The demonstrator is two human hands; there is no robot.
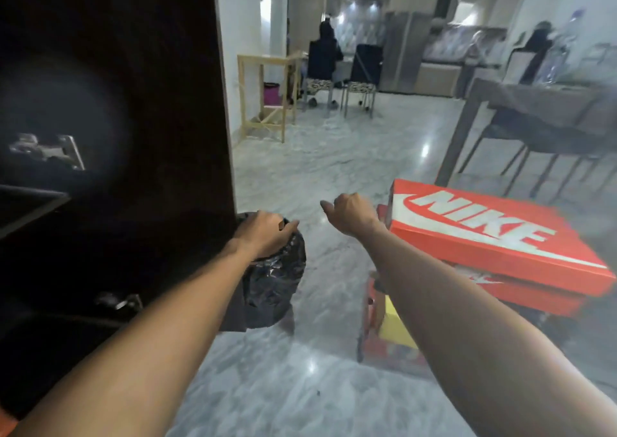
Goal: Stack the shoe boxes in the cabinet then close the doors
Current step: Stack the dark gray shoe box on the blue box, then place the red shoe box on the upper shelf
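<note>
Right beside curled right hand (347,216) fingers (325,207), orange shoe box (494,236), untouched

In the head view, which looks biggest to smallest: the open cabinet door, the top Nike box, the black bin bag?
1. Cabinet door, though it is nearest the camera.
2. Nike box.
3. Black bin bag, under the left hand.

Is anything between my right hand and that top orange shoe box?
Nothing visible: the right hand hangs loosely fisted just left of the top orange shoe box, with only bare floor behind the gap.
</note>
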